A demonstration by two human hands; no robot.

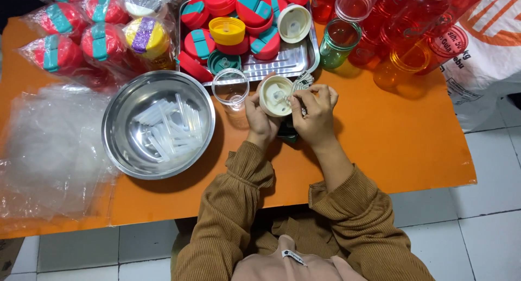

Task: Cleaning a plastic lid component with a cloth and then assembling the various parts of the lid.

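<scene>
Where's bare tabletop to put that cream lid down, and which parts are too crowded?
Bare orange table lies right of the right hand, below the red cups. A narrower strip runs along the near edge under the steel bowl. Crowded: the lid tray, bagged bottles and plastic bags.

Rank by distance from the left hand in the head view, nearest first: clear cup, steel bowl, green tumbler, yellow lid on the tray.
1. Clear cup: just up-left of the left hand, which holds a cream lid.
2. Yellow lid and green tumbler: too close to call; lid on the tray above, tumbler up-right.
3. Steel bowl: left; its rim is closer than its middle.
</scene>
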